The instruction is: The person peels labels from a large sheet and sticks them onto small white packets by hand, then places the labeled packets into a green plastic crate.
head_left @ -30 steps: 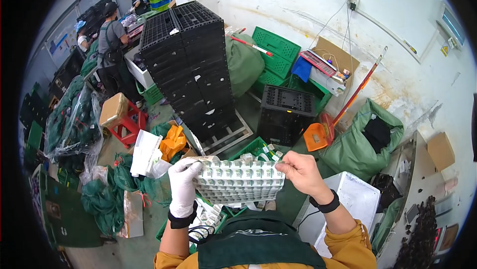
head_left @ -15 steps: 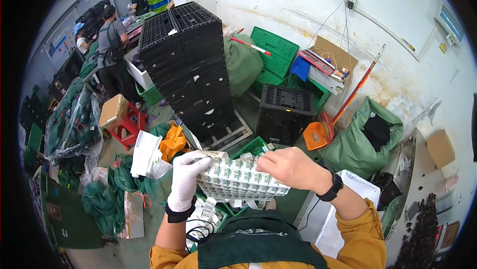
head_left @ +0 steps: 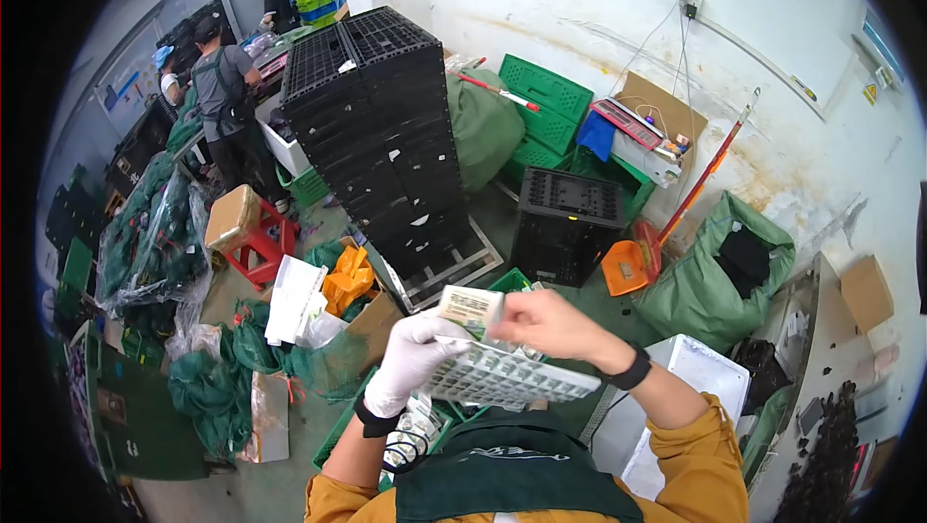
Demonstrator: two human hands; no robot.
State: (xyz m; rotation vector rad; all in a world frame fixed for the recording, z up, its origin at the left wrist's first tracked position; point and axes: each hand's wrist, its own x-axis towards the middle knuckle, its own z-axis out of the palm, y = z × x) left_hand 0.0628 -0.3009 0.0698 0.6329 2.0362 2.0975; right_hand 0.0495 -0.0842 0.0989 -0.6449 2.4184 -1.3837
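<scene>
A white sheet printed with rows of small green labels (head_left: 512, 374) is held in front of my chest, seen tilted. My left hand (head_left: 413, 357), in a white glove, is closed on its left end, thumb over the top. Above the sheet stands a pale card-like piece with green print (head_left: 471, 307), beside the gloved fingers. My bare right hand (head_left: 555, 326) is at the right side of that piece, fingers curled together and slightly blurred. What those fingers pinch is hidden. Below, green crates (head_left: 340, 434) hold white printed packets (head_left: 417, 426).
Stacked black crates (head_left: 401, 146) stand ahead, with a single black crate (head_left: 568, 224) to their right. A white foam box (head_left: 690, 378) and a green sack (head_left: 719, 282) are at right. A red stool (head_left: 259, 251) and green netting (head_left: 208, 393) lie left. Several people work at the back left.
The sheet has tipped flatter and shifted right with my left hand. A printed card-like piece now shows above it. My right hand has moved slightly right, its fingers still curled.
</scene>
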